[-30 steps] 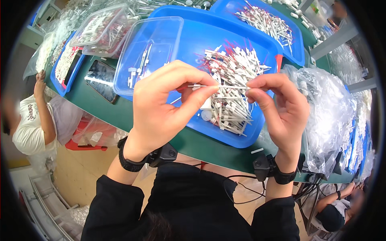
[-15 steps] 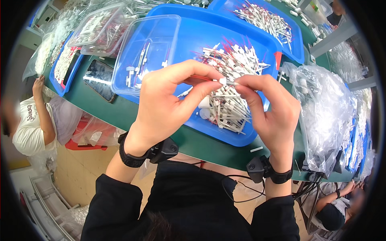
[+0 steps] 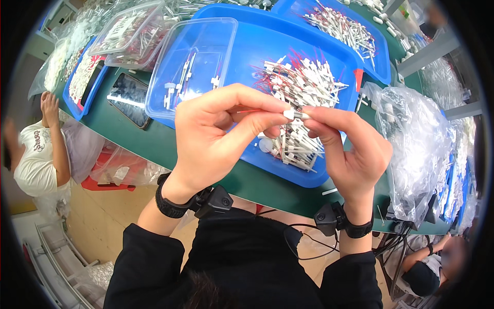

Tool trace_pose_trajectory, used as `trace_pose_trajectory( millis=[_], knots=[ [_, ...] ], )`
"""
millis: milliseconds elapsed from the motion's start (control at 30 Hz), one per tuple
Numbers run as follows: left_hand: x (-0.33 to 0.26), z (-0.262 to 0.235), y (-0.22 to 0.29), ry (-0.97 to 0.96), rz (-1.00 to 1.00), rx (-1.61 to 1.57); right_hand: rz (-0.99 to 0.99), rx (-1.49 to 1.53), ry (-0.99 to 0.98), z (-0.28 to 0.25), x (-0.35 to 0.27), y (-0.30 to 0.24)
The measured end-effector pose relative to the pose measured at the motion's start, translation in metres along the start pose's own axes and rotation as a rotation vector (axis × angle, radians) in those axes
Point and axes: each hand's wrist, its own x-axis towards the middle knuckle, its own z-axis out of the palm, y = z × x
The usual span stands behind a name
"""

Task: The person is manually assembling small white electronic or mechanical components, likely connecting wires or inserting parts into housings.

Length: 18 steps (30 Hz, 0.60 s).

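My left hand (image 3: 221, 131) pinches a small white connector (image 3: 289, 114), and a red wire (image 3: 248, 111) runs back from it toward my palm. Fingertip to fingertip with it, my right hand (image 3: 350, 139) pinches a small light-grey piece at the connector's right side; its exact kind is hidden by the fingers. Both hands are held above a large blue tray (image 3: 244, 38). Beneath and beyond them in that tray lies a heap of white stick-like parts with red wires (image 3: 303, 87). A round translucent disc (image 3: 265, 144) rests by the heap's near left side.
A clear plastic box (image 3: 154, 98) with a few wired parts overlaps the tray's left. Farther left are a phone (image 3: 128, 100) and a small blue tray (image 3: 85, 107). Another blue tray (image 3: 382, 67) stands behind. Clear plastic bags (image 3: 411, 149) lie right. Other people sit at both sides.
Both hands have shifted slightly right and down, still pinching their pieces close together. The view has moved a little. The person at left has brought their hands together.
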Motion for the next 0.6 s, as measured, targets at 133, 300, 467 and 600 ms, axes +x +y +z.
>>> trace_pose_trajectory(
  millis=[133,300,467,600],
  knots=[
    [-0.0005,-0.0020,0.0040,-0.024,0.003,0.072,-0.098,-0.043,-0.010,0.0001,-0.0010,0.0030],
    [-0.0006,-0.0038,0.0058,-0.064,-0.047,0.037,-0.186,-0.053,-0.004,-0.0011,-0.0013,0.0011],
    [-0.0040,0.0006,0.0069,-0.024,-0.023,0.015,-0.212,-0.087,-0.005,-0.0027,-0.0002,-0.0023],
    [-0.0067,0.0028,0.0072,-0.036,0.040,0.101,-0.193,-0.045,0.063,0.0016,0.0001,-0.0032]
  ],
)
